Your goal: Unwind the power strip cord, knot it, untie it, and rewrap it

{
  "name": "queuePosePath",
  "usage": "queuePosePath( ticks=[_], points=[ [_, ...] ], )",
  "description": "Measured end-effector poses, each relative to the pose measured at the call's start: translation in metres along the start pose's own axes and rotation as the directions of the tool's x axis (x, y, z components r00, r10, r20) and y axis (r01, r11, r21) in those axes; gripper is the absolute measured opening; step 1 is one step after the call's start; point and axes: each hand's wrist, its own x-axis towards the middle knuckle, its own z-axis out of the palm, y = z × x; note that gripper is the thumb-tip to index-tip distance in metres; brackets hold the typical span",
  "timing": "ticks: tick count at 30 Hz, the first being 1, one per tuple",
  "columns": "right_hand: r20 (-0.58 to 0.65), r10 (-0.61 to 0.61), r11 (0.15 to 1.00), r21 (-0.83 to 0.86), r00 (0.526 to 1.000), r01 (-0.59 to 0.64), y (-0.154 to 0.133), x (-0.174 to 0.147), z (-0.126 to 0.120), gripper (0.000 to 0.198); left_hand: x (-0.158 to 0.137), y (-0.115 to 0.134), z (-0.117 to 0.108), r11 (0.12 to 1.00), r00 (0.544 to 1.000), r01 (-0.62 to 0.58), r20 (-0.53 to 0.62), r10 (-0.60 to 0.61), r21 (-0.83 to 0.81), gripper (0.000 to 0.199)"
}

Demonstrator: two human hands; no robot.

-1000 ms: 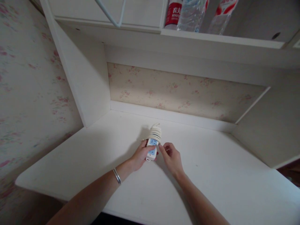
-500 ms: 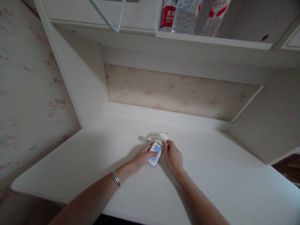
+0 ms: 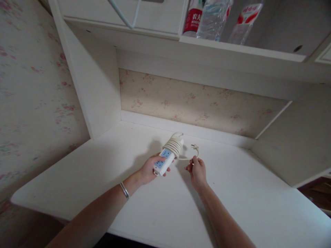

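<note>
A white power strip (image 3: 167, 164) with blue socket faces is held over the desk by my left hand (image 3: 150, 168). The thumb lies across the sockets and the fingers wrap underneath. Its pale cord (image 3: 172, 146) is wound in several turns around the far end, with a small loop sticking out beyond. My right hand (image 3: 198, 172) pinches the loose end of the cord, pulled out to the right of the strip. Past the fingertips the cord curls up to the plug (image 3: 194, 146), whose prongs point left.
Beneath is the white desktop (image 3: 116, 179), with a side panel (image 3: 100, 93) at left and floral wallpaper (image 3: 186, 98) behind. Overhead, a shelf (image 3: 240, 50) holds several plastic bottles (image 3: 210, 20). A pale hanging bar (image 3: 122, 15) dips in front of the cabinet.
My right hand has moved right, drawing the cord's plug end away from the coil. My left hand has shifted slightly left with the power strip, and the wound turns now show more fully.
</note>
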Motion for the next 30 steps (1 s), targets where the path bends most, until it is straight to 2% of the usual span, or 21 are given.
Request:
queuePosePath(
  ticks=[2, 4, 6, 8, 11, 15, 18, 21, 25, 28, 30],
  points=[
    [0.013, 0.028, 0.995, 0.094, 1.000, -0.030, -0.004, 0.005, -0.004, 0.024, -0.006, 0.008, -0.002, 0.991, 0.988, 0.069, 0.130, -0.083, 0.111, 0.036],
    [0.023, 0.034, 0.987, 0.156, 0.999, -0.037, -0.010, 0.012, -0.013, 0.020, -0.011, 0.013, -0.003, 0.961, 0.958, 0.137, 0.215, -0.191, 0.239, 0.038],
    [0.025, 0.041, 0.982, 0.185, 0.999, -0.045, -0.017, 0.020, -0.024, 0.016, -0.014, 0.013, -0.002, 0.917, 0.936, 0.180, 0.225, -0.271, 0.356, 0.040],
    [0.015, 0.060, 0.971, 0.232, 0.998, -0.062, -0.025, 0.029, -0.036, 0.013, -0.014, 0.009, -0.001, 0.882, 0.935, 0.194, 0.190, -0.298, 0.429, 0.040],
    [-0.045, 0.080, 0.926, 0.372, 0.996, -0.058, -0.034, 0.040, -0.052, 0.014, -0.008, 0.003, -0.001, 0.890, 0.958, 0.189, 0.123, -0.261, 0.416, 0.038],
    [-0.076, 0.090, 0.906, 0.420, 0.993, -0.049, -0.035, 0.043, -0.055, 0.014, 0.000, 0.004, -0.007, 0.974, 0.995, 0.100, 0.011, -0.104, 0.205, 0.036],
    [-0.006, 0.131, 0.929, 0.350, 0.991, -0.120, -0.034, 0.033, -0.042, 0.012, -0.001, 0.008, -0.008, 0.995, 0.998, 0.047, -0.040, -0.044, 0.083, 0.033],
    [0.131, 0.176, 0.968, 0.156, 0.976, -0.196, -0.033, 0.016, -0.025, 0.018, -0.005, 0.010, -0.005, 0.995, 0.997, 0.071, 0.015, -0.072, 0.065, 0.033],
    [0.336, 0.266, 0.958, -0.197, 0.904, -0.208, -0.027, -0.004, -0.015, 0.014, -0.011, 0.009, 0.002, 0.983, 0.974, 0.141, 0.163, -0.159, 0.117, 0.039],
    [0.404, 0.327, 0.924, -0.326, 0.855, -0.200, -0.021, -0.012, -0.018, 0.016, -0.013, 0.008, 0.003, 0.960, 0.944, 0.196, 0.226, -0.240, 0.199, 0.040],
    [0.395, 0.234, 0.951, -0.281, 0.888, -0.125, -0.021, -0.013, -0.020, 0.020, -0.015, 0.009, 0.001, 0.936, 0.926, 0.236, 0.231, -0.297, 0.260, 0.040]
  ],
)
